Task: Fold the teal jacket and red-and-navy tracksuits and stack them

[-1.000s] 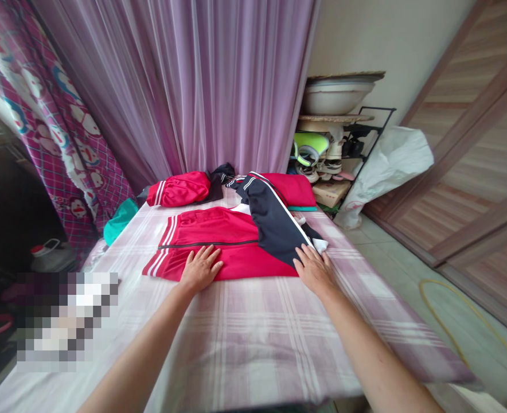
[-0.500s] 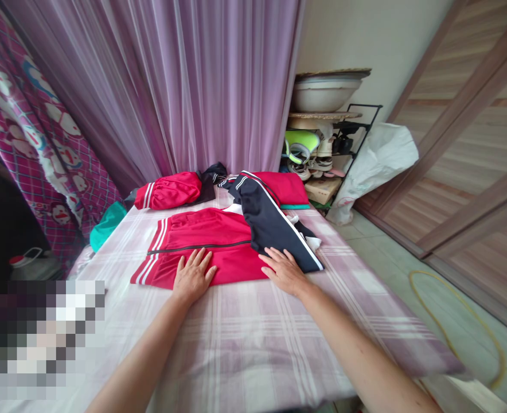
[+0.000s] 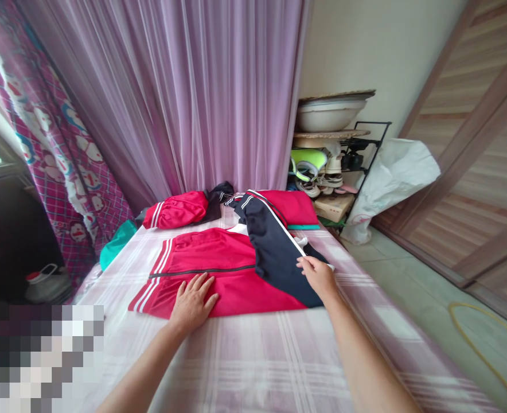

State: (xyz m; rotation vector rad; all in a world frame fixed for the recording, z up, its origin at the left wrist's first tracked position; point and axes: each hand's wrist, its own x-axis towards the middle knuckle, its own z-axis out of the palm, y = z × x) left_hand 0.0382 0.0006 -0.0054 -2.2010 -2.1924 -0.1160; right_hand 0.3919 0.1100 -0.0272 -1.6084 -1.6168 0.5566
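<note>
Red track jacket (image 3: 219, 275) lies flat mid plaid sheet (image 3: 257, 355), both my hands on it.
Left hand (image 3: 191, 301): fingers spread flat on red hem, gripping nothing. Right hand (image 3: 318, 275): open on navy sleeve (image 3: 275, 252), holding nothing. My call: pin hem, smooth sleeve outward, avoid bunching.

The bed (image 3: 253, 355) is covered by a lilac-and-white checked sheet (image 3: 279, 367), smooth across its near half. A red jacket (image 3: 219, 275) with white stripes lies flat at the middle. A navy garment (image 3: 275, 252) with a white stripe lies slantwise over its right part. At the far edge sit a bunched red garment (image 3: 176, 209), a dark cloth (image 3: 217, 195) and a folded red piece (image 3: 296, 207). A teal cloth (image 3: 116, 244) hangs at the left edge.
</note>
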